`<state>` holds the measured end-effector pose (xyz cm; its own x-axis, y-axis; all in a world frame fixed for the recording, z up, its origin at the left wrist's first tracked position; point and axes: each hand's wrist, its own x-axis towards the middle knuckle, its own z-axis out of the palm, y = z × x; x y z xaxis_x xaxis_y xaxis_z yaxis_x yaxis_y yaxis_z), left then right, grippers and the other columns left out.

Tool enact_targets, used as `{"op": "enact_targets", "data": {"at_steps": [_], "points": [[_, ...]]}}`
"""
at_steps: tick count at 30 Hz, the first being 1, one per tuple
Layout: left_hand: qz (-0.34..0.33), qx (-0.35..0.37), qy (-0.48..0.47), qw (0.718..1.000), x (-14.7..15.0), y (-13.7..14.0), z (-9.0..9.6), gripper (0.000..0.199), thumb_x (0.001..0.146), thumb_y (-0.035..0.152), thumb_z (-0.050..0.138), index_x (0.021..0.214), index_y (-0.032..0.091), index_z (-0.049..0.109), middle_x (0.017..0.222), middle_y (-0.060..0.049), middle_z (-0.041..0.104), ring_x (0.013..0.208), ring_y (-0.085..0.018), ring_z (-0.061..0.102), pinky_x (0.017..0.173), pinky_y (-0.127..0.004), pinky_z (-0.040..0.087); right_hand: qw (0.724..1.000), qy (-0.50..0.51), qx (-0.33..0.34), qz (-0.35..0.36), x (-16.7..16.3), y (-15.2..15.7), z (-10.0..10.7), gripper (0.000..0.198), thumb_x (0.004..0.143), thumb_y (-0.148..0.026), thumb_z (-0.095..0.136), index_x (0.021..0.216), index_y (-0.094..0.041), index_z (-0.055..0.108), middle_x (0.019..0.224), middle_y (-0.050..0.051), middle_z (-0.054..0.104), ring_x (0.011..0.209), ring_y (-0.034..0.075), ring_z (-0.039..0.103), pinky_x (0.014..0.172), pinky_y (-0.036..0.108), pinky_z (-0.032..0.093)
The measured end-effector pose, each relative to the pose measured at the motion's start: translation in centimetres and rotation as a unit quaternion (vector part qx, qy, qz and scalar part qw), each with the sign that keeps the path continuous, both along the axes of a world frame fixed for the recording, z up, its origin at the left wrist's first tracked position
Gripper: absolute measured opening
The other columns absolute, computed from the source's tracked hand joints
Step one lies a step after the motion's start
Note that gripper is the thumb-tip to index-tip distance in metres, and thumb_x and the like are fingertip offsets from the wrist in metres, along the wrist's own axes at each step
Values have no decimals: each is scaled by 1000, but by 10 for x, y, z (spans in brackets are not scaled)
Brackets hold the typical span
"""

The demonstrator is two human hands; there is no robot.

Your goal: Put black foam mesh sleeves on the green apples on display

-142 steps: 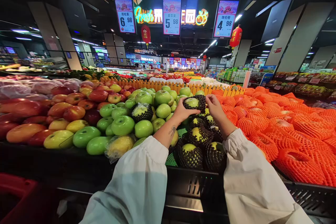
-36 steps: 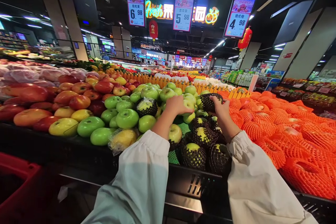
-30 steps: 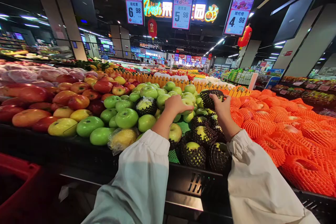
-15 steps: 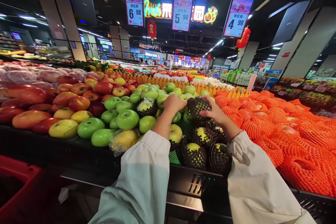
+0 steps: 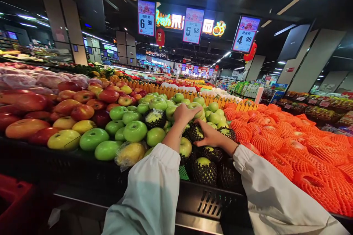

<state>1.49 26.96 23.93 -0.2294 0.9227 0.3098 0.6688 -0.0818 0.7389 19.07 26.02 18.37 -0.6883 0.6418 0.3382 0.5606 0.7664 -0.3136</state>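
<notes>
My right hand (image 5: 211, 134) is closed around a green apple in a black foam net (image 5: 196, 131), low among other apples. Thumb and fingers sit on either side of it. Just above and to the left, my left hand (image 5: 187, 113) reaches over the pile of green apples with a finger stretched to the right; its other fingers are partly hidden. Below my hands lie more netted apples (image 5: 204, 172) and a bare green apple (image 5: 185, 147). Another netted apple (image 5: 154, 118) rests on the green apples left of my left wrist.
Red apples (image 5: 82, 113) fill the left of the display. A plastic-wrapped yellow fruit (image 5: 131, 153) lies near the front edge. Fruit in orange nets (image 5: 298, 143) is heaped at right. A low yellow fence (image 5: 154, 89) runs behind; price screens (image 5: 193, 25) hang above.
My right hand has moved left and down with the netted apple, into the pile. My left hand has shifted slightly right. The camera view has tilted up a little.
</notes>
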Motion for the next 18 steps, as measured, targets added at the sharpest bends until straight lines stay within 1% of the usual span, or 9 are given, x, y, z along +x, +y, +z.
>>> {"op": "enact_targets", "data": {"at_steps": [3,6,8,10,12,16,18], "points": [[3,0,3,1000,1,0,-1,78,75,74,69,122,13,66,129,-20,72,121,-35,68,89,-34,52,997,-72,15,-26,-3,1,-2,84,75,-46,80,140,-10,40,139,27,58,123,40,62,106,54,48],[7,0,11,1000,1,-1,-1,76,75,74,69,122,14,65,128,-19,73,121,-35,68,89,-34,53,988,-142,28,-54,-6,-2,4,90,76,-47,82,143,-4,43,135,31,62,121,43,64,103,54,50],[9,2,16,1000,2,-1,-1,77,75,74,69,123,13,65,126,-19,73,120,-36,69,88,-35,53,978,-194,45,-58,-9,-5,12,87,77,-50,82,143,-4,49,130,29,66,117,44,67,100,54,52],[9,3,17,1000,2,-2,-1,78,75,75,69,122,12,65,125,-20,73,119,-37,69,87,-37,54,968,-236,66,-55,-12,-8,20,86,77,-53,82,143,-7,53,127,27,69,113,44,68,96,53,53],[12,1,15,1000,2,-2,-1,78,75,75,68,122,13,65,124,-20,73,118,-37,69,86,-37,54,962,-257,75,-56,-16,-8,25,88,74,-54,84,145,-11,55,125,25,71,111,45,69,92,52,54],[21,-3,11,1000,2,-4,0,77,75,76,68,122,15,65,126,-20,73,119,-36,69,86,-35,54,956,-276,66,-71,-25,-3,25,87,68,-48,91,143,-19,59,121,18,74,107,40,72,87,45,56],[21,-1,9,1000,2,-4,1,77,75,76,68,121,15,65,126,-20,73,119,-35,69,86,-35,53,961,-265,59,-59,-26,3,22,86,63,-44,95,139,-21,63,120,16,75,106,37,72,89,42,56]]}}
